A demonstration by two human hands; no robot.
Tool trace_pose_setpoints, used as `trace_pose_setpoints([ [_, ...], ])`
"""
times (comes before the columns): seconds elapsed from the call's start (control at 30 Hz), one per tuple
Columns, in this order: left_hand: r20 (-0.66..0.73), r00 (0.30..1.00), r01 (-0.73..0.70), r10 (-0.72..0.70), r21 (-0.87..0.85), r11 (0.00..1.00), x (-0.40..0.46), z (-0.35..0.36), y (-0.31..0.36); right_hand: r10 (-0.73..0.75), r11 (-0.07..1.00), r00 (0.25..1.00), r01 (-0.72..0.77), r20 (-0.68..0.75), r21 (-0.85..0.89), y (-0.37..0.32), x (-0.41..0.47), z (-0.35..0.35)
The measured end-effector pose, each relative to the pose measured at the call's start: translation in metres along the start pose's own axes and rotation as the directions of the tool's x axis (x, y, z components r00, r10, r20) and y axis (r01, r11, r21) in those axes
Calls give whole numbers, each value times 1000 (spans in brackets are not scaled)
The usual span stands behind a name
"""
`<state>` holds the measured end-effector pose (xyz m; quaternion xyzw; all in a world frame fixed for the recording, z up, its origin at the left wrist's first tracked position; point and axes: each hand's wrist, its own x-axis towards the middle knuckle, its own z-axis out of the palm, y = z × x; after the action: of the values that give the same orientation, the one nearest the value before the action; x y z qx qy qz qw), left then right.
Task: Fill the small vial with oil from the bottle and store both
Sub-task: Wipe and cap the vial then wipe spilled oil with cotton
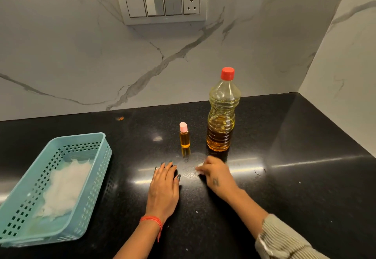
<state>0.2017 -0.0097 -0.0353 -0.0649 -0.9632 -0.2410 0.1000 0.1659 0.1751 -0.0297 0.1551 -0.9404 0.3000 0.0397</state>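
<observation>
**Filled vial and capped oil bottle stand ready to be stored**

Nearest the viewer, two bare hands rest on a glossy black counter [284, 177]. The left hand [164, 185] lies flat, fingers straight, holding nothing. The right hand [215, 174] is blurred; its fingers seem to press something small and pale onto a smeared patch of counter, but I cannot tell whether they grip it.

Just beyond the hands stands the small vial [184, 135], upright, pink-capped, full of amber oil. It looks light and easy to tip, possibly oily and slippery, so a pinch around its body below the cap seems safest.

Just right of it stands the bottle [221, 114], red-capped, roughly half full. It is probably heavier, with thin squeezable plastic; its ribbed waist offers the best grip.

Well left sits a teal basket [97, 153] lined with white tissue [67, 183], likely the storage place.
</observation>
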Motion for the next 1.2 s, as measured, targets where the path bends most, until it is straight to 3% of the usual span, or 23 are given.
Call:
trace_pose_setpoints([
  [0.1, 3, 1000, 5, -5, 11, 1000, -1, 0, 0, -25, 998, 1000, 25, -12, 63, 8, -35, -14],
  [0.23, 34, 999, -23, 21, 55, 998, 0, 2, 1, 152, 988, 981, -149, -124, 40, 34, -28, -35],
  [0.3, 40, 999, -34, 31, 82, 996, 1, 2, 2, 173, 985, 971, -171, -164, 26, 33, -10, -31],
  [0.43, 56, 998, -28, 22, 104, 994, 2, 2, 2, 17, 999, 999, -18, -36, -28, 8, -14, -10],
  [0.53, 32, 999, 1, -4, 83, 997, 4, 1, 3, -42, 999, 999, 42, 8, 26, 15, -45, -17],
  [0.7, 30, 999, 16, -18, 42, 999, 11, 8, 9, 184, 982, 971, -187, -150, -3, 50, -32, -47],
  [0.77, 40, 999, 11, -13, 43, 999, 13, 10, 12, 200, 978, 965, -207, -167, -23, 43, -10, -39],
  [1.03, 34, 999, 24, -26, 34, 999, 12, 9, 12, -58, 998, 998, 59, 30, -18, 17, -46, -25],
  [1.2, 39, 999, 9, -10, 30, 1000, 13, 8, 12, 226, 973, 958, -230, -179, -6, 55, -30, -48],
])
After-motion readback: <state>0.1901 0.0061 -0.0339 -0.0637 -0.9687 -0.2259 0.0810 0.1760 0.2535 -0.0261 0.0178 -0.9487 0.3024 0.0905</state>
